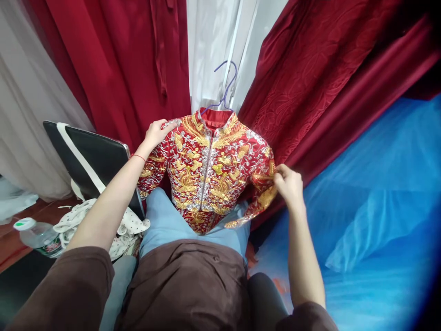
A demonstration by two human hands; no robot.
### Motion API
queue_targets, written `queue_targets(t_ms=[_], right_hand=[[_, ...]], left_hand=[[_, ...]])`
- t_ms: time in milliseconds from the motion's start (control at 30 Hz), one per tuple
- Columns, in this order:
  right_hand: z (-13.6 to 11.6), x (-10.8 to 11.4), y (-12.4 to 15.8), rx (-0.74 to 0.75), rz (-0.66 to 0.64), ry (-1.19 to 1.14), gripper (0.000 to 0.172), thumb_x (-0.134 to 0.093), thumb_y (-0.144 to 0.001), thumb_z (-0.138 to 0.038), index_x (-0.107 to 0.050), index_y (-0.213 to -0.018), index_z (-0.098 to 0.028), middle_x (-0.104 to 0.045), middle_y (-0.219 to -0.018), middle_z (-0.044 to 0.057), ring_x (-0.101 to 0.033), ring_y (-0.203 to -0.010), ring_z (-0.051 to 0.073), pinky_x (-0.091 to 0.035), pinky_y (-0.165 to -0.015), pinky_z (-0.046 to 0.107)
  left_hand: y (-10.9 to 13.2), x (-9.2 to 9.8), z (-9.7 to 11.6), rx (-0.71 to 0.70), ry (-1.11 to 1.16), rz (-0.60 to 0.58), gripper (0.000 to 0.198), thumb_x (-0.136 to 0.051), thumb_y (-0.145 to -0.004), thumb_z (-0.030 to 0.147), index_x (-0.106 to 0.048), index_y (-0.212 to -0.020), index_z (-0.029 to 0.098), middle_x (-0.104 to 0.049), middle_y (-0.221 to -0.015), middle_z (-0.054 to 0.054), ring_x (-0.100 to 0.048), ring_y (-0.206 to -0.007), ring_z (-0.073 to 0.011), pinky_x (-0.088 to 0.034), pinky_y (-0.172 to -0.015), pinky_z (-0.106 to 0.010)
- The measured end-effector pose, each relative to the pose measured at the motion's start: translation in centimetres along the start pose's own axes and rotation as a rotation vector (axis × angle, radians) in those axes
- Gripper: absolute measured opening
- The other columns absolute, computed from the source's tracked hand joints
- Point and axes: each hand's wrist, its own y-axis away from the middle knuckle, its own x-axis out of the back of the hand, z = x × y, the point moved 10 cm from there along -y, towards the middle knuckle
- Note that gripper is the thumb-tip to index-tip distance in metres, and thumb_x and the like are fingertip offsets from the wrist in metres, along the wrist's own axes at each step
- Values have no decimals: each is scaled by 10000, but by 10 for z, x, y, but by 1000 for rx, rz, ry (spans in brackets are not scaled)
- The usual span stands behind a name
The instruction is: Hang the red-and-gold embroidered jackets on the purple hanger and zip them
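Note:
A red jacket [203, 165], embroidered in gold and silver, hangs in front of me on a purple wire hanger [225, 87]. It has a stand collar and a closed centre front, and its lower part reaches down between my knees. My left hand [159, 134] grips the shoulder on the left side, fingers over the top; the thumb is mostly hidden. On the right, my right hand [288, 181] pinches the outer edge of the other sleeve [263, 197], pulling it outward. That sleeve's cuff end bends back toward my knee.
Dark red curtains [120, 59] hang on both sides of a white panel. Blue tulle fabric [372, 207] spreads at the right. At left are a black chair back [93, 151] with a white strap, dotted white cloth [132, 223] and a clear bottle [37, 236].

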Motion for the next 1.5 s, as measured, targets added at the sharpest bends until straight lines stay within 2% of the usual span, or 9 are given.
queue_targets(t_ms=[200,367,567,733,933,1100,1233,1333,1500], right_hand=[[5,17,-4,-54,30,327,264,-489,-800,-190,-657,-999,-149,-672,-882,192,-627,-761,291,-424,-620,357],[-47,23,-11,107,156,289,260,-421,-894,-250,-624,-1035,-170,-645,-996,182,-602,-927,317,-460,-637,366],[-114,29,-67,372,274,114,423,-368,-987,-401,-550,-1272,-149,-581,-1190,218,-537,-1114,358,-476,-864,500],[-142,-15,-115,458,157,45,524,-303,-1018,-547,-516,-1306,-164,-606,-1217,195,-506,-1184,367,-402,-974,545],[-134,-54,-119,339,115,-9,506,-273,-1027,-540,-570,-1159,-152,-645,-1102,197,-557,-1075,334,-412,-954,504],[-157,-38,-105,293,244,-25,418,-300,-1009,-343,-556,-1218,-88,-600,-1145,257,-535,-1094,369,-396,-946,545],[-196,-26,-92,303,278,-21,413,-246,-983,-213,-607,-1155,-107,-605,-1137,254,-537,-1106,370,-394,-945,524],[-214,-41,-84,241,140,-57,359,-321,-997,-290,-635,-1095,-146,-660,-1041,207,-603,-1012,334,-442,-887,454],[-211,-83,-70,9,-19,-205,415,-369,-1023,-432,-675,-961,-157,-726,-941,151,-675,-894,273,-474,-815,366]], left_hand=[[4,-11,1,-8,15,-8,477,-575,-842,663,-624,-798,191,-514,-676,-23,-538,-747,-199,-410,-731,-316],[9,-11,6,5,6,13,496,-587,-822,686,-602,-778,192,-519,-684,-22,-529,-745,-197,-389,-712,-310],[12,-5,10,-24,-20,0,515,-565,-836,697,-572,-729,193,-488,-642,-10,-510,-710,-184,-376,-691,-301],[15,-6,10,-9,-18,-1,456,-561,-876,641,-607,-784,197,-554,-708,-28,-562,-786,-211,-399,-758,-311],[22,-4,14,0,-62,22,455,-521,-898,656,-654,-945,223,-679,-894,-69,-614,-952,-276,-407,-809,-322],[13,-4,60,-191,-211,87,428,-594,-879,575,-674,-1018,179,-661,-1143,-154,-573,-1121,-326,-413,-949,-399],[1,-41,115,-321,-172,-117,535,-634,-841,638,-647,-1054,147,-690,-1030,-156,-625,-1007,-326,-437,-926,-439],[-1,-59,141,-338,-104,-103,592,-604,-845,693,-617,-1051,138,-690,-1011,-165,-635,-1017,-335,-440,-928,-440],[10,-67,140,-284,-188,119,470,-560,-918,600,-571,-1045,148,-682,-1037,-168,-614,-1101,-336,-408,-1013,-457]])
